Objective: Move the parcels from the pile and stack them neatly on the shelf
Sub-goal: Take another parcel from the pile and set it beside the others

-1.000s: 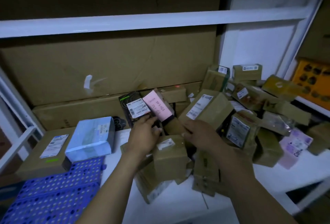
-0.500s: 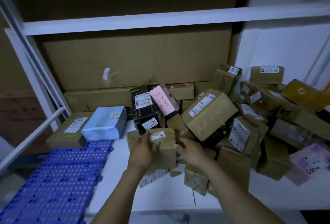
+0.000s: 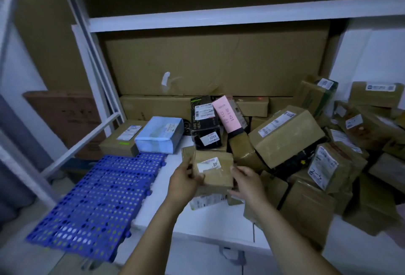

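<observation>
Cardboard parcel (image 3: 215, 170), boxy, between left hand (image 3: 183, 181) and right hand (image 3: 247, 183)

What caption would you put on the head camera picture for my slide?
Left hand and right hand grip a small brown parcel beside the parcel pile on a white shelf.

Mat (image 3: 98, 195) left of parcel pile (image 3: 306, 165).

Looks like a parcel storeroom or sorting room. Heaped right of the blue perforated mat (image 3: 105, 193), taped brown parcels (image 3: 285, 136) with barcode labels; behind it, big flat cartons (image 3: 219, 64); above it, white metal shelving (image 3: 219, 17).
</observation>
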